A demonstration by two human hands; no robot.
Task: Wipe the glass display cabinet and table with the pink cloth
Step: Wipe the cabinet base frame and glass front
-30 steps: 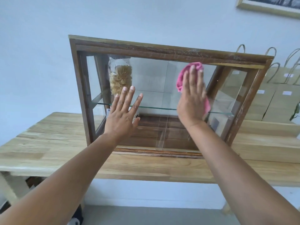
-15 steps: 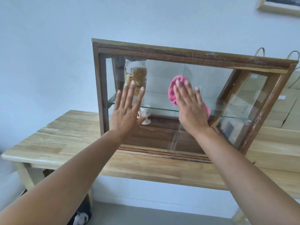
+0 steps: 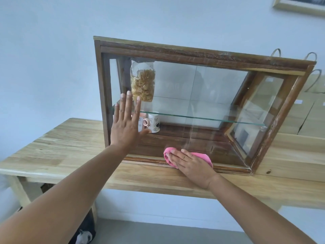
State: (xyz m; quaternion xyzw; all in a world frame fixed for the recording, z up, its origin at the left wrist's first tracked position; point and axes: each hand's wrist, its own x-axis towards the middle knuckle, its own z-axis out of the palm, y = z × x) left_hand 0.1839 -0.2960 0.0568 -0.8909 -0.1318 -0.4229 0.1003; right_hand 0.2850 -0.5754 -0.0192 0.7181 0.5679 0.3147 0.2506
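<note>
A wood-framed glass display cabinet [image 3: 202,55] stands on a light wooden table [image 3: 61,148] against the wall. My left hand [image 3: 125,126] lies flat with fingers spread on the left part of the front glass. My right hand [image 3: 191,164] presses the pink cloth [image 3: 202,155] against the bottom edge of the front glass, near the lower frame rail. Most of the cloth is hidden under my palm and fingers.
Inside the cabinet hang a bag of dried pasta [image 3: 143,83] and, under the glass shelf [image 3: 211,118], two mugs [image 3: 153,122]. Brown paper bags [image 3: 306,110] stand behind the cabinet at right. A picture frame [image 3: 299,6] hangs top right.
My right hand has slid the pink cloth down the glass from near the top to the bottom edge. My left hand stays flat on the left of the glass.
</note>
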